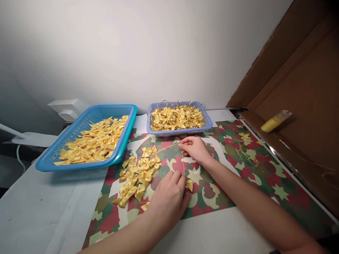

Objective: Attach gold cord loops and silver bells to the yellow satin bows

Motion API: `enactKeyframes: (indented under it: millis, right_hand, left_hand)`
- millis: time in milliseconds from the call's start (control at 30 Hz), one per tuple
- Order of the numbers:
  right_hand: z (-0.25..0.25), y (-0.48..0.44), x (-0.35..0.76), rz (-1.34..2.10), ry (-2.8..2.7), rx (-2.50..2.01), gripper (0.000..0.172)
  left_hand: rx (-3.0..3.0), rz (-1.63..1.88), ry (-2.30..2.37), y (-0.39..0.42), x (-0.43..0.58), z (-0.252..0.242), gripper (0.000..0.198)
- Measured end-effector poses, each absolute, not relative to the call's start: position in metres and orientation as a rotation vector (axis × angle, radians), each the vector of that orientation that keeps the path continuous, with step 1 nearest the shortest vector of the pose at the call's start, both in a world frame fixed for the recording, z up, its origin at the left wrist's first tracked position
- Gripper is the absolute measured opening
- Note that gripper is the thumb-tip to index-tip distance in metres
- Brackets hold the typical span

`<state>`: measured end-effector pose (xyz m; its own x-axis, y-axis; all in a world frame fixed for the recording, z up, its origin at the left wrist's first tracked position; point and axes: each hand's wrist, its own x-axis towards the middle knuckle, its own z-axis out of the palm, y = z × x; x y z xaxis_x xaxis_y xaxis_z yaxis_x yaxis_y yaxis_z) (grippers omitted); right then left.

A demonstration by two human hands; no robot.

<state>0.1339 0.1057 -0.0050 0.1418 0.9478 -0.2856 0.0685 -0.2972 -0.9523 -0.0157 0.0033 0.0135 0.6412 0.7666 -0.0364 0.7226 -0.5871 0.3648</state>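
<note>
My left hand [169,195] is closed near the middle of the patterned sheet, with a yellow bow [189,185] showing just beyond its fingers at the right. My right hand [194,149] pinches the end of thin gold cords [165,148], which stretch left toward the loose bows. Another thin strand [183,164] hangs down between my two hands. Left of my hands, a group of yellow satin bows [144,165] lies on the sheet. What my left fingertips grip is partly hidden, but the bow is at them.
A blue basket [47,160] of yellow bows stands at the left. Behind my hands, a smaller purple-blue basket [180,132] holds bows with gold cords. Cord scraps [247,155] lie at the right, near a cardboard wall [299,98] and a yellow-filled tube [275,121].
</note>
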Motion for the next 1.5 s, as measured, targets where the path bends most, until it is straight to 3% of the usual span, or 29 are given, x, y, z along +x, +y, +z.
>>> enactKeyframes:
  millis: [367, 667, 967, 1300, 1500]
  right_hand:
    - [-0.022, 0.109, 0.137, 1.049, -1.273, -1.664, 0.011]
    - [-0.019, 0.104, 0.134, 0.825, -1.506, -1.733, 0.007]
    - [-0.013, 0.1, 0.136, 0.462, -1.852, -1.697, 0.016]
    - [-0.006, 0.112, 0.111, 0.14, -2.412, -1.57, 0.007]
    - [-0.007, 0.119, 0.111, 0.002, -2.536, -1.481, 0.013]
  left_hand:
    - [2.839, 0.312, 1.0, 0.0, -0.013, -0.026, 0.018]
    - [2.622, 0.34, 0.995, 0.007, -0.012, 0.007, 0.015]
    - [2.688, 0.189, 1.687, 0.089, -0.058, 0.024, 0.022]
    - [2.702, 0.183, 1.718, 0.095, -0.065, 0.012, 0.024]
    - [2.72, 0.227, 1.682, 0.096, -0.066, 0.013, 0.024]
